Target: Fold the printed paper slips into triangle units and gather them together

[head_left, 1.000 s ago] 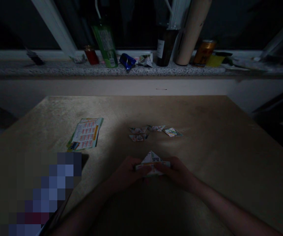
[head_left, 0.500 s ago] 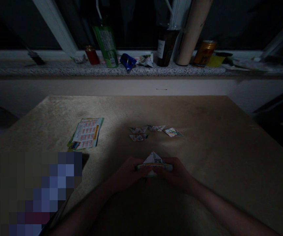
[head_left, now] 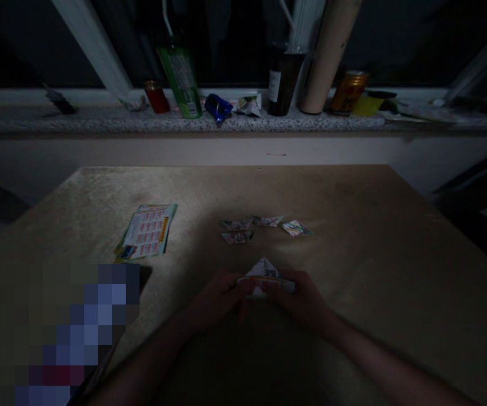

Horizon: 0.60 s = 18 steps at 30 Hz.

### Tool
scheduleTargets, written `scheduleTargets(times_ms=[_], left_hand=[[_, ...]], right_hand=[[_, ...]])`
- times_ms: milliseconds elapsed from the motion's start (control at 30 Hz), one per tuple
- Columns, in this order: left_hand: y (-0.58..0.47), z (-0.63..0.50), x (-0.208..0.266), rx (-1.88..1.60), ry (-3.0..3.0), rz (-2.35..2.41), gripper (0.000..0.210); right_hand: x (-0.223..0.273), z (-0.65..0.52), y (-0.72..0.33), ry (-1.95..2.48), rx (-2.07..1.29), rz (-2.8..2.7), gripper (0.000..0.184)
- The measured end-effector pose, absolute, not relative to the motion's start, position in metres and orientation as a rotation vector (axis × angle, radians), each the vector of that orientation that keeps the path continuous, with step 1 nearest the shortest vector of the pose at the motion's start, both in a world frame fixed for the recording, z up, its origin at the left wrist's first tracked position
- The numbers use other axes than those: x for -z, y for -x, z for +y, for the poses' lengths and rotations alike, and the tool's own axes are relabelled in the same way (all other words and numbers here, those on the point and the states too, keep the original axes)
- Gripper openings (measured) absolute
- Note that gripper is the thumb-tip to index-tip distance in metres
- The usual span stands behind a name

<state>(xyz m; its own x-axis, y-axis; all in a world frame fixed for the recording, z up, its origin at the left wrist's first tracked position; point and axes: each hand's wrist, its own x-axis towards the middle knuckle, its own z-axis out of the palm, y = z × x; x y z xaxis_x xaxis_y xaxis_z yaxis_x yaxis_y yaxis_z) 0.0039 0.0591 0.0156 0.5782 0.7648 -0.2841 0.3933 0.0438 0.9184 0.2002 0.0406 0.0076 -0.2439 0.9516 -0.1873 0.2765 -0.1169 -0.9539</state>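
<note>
A folded printed paper (head_left: 264,272) with a peaked top and a band along its lower edge is held in front of me, above the table. My left hand (head_left: 225,292) grips its left end, thumb on the near face. On the other end, my right hand (head_left: 300,290) pinches it the same way, and both thumbs come close together at the lower middle. Beyond my hands lie several small folded paper boats, among them a front one (head_left: 237,237), a back one (head_left: 268,221) and a flatter one on the right (head_left: 296,228).
A stack of printed leaflets (head_left: 148,228) lies on the left of the wooden table (head_left: 353,197). A blurred-out patch (head_left: 78,332) covers the lower left. On the windowsill (head_left: 243,123) stand a green bottle (head_left: 184,82), a dark cup (head_left: 284,84), a cardboard tube (head_left: 326,67) and an orange can (head_left: 348,95).
My thumbs have shifted on the paper's lower band, and its near edge now tilts slightly. The left fingers have moved a little below it. The paper boats lie as before.
</note>
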Motion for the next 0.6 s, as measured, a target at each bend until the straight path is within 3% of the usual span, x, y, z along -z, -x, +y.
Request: scheduleTargets(times_ms=[167,600], left_hand=[[-0.0062,0.0578,-0.0198,-0.393,-1.618,0.999,0.045],[-0.0053,0.0577,-0.0201,-0.425,-1.639,1.069,0.046]], right_hand=[[-0.0133,0.0401,-0.1984,1.335,-1.380,-1.547,0.033],[-0.0101,0.0434,-0.2003,1.337,-1.547,-1.315,0.030]])
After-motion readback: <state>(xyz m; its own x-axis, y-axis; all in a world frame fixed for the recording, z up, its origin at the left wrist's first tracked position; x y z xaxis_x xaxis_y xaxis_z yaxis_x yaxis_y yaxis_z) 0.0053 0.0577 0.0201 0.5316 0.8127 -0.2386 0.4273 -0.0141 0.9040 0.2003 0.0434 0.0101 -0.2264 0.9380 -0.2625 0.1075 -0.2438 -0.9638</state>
